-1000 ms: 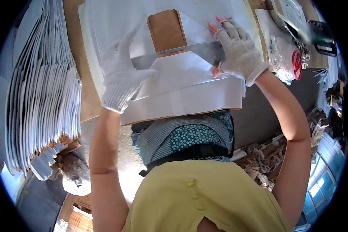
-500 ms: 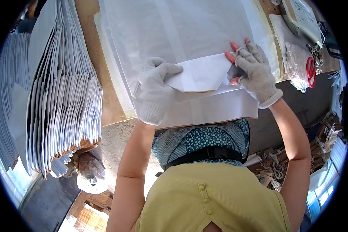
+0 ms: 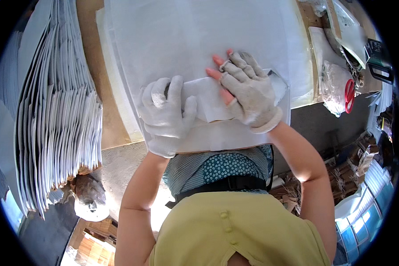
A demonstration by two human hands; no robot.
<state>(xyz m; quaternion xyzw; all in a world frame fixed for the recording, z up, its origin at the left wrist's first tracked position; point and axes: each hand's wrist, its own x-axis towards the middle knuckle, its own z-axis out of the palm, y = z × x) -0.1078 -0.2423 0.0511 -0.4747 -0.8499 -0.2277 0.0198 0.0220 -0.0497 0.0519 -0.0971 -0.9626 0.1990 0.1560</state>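
Note:
A large white paper sheet or bag (image 3: 190,40) lies on the table in front of me, its near end folded into a white flap (image 3: 202,91) with a brown lower edge. On the flap's left end rests my left hand (image 3: 166,106), in a pale knit glove, fingers apart and slightly bent. My right hand (image 3: 248,91) lies flat across the right part of the flap, fingers stretched out; several bare fingertips stick out of its glove. Beside that hand, a folded corner (image 3: 277,84) shows at the right. Neither hand grips anything.
At the left stands a tall stack of folded white paper bags (image 3: 60,128). Red-handled scissors (image 3: 350,96) and a clear plastic bag (image 3: 334,88) are at the table's right edge. A brown board (image 3: 113,124) shows under the paper. Scraps (image 3: 292,195) litter the floor at lower right.
My right hand has slid left from the right corner onto the flap. My left hand has loosened from the flap's left corner and spread its fingers over it. The view has shifted slightly.

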